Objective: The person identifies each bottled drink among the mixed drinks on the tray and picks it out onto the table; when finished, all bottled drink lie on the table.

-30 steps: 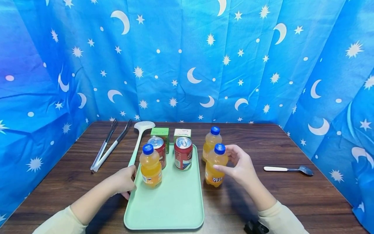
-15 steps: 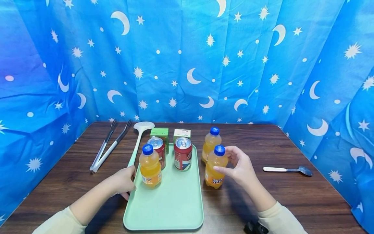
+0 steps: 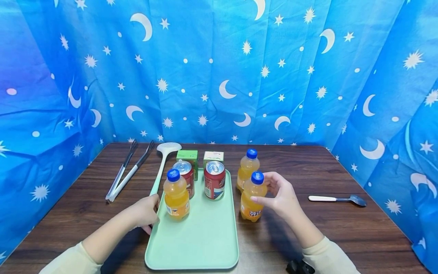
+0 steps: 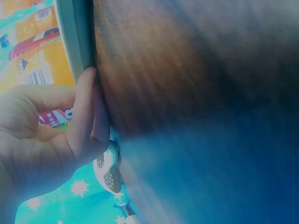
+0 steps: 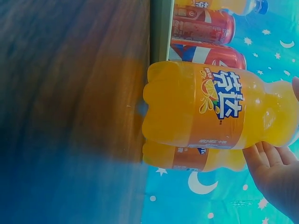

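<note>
My left hand (image 3: 148, 211) holds the left rim of a pale green tray (image 3: 205, 243), its fingertips (image 4: 87, 79) right at the tray's edge. My right hand (image 3: 281, 194) grips an orange soda bottle (image 3: 252, 198) with a blue cap, thumb in front and fingers behind. That bottle is upright just right of the tray. Close behind it stands a second orange soda bottle (image 3: 249, 167). On the tray are another orange soda bottle (image 3: 176, 198), at the left, and two red soda cans (image 3: 214, 182), (image 3: 187, 177) farther back.
Behind the cans are a green box (image 3: 187, 154) and a white-topped box (image 3: 213, 155). Left of the tray lie a pale skimmer (image 3: 164, 156) and metal tongs (image 3: 126, 175). A spoon (image 3: 337, 199) with a white handle lies at the right. A blue curtain (image 3: 219, 68) closes off the back.
In the head view, my right hand and its bottle sit very slightly lower than a second ago. My left hand and the tray look the same.
</note>
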`<state>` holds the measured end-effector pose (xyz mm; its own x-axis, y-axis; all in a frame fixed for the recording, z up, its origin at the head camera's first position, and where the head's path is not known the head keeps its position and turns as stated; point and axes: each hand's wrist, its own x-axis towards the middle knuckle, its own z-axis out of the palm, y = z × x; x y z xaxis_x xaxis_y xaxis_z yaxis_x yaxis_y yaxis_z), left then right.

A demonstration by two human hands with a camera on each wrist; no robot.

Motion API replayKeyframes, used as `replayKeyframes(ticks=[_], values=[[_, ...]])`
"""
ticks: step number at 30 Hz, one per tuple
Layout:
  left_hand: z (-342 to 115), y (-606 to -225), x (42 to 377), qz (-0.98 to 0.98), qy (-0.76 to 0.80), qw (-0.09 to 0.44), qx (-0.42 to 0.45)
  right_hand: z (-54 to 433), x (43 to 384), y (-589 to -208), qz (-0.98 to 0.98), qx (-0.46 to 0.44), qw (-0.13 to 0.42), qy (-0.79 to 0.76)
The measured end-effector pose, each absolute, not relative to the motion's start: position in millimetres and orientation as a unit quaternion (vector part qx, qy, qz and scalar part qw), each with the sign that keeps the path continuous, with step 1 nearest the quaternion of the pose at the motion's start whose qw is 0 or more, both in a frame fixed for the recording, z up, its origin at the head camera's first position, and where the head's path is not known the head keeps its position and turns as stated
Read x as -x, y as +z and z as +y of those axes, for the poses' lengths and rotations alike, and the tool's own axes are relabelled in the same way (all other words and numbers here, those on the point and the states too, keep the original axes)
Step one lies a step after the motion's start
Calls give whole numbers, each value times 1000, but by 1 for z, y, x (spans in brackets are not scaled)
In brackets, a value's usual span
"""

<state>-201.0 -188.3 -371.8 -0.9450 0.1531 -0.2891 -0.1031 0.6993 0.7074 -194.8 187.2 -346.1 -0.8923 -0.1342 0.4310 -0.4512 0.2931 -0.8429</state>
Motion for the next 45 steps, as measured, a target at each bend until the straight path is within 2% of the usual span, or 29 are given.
replayKeyframes(ticks=[17,26,45], values=[[-187,-372,203,909,381,167,-12,190,195,-348,-793,-183,136,565],[-187,-371,202,908,383,170,-8,192,197,-345,-798,-157,105,572],[-187,-372,202,906,386,171,-1,194,197,-343,-808,-155,84,563]])
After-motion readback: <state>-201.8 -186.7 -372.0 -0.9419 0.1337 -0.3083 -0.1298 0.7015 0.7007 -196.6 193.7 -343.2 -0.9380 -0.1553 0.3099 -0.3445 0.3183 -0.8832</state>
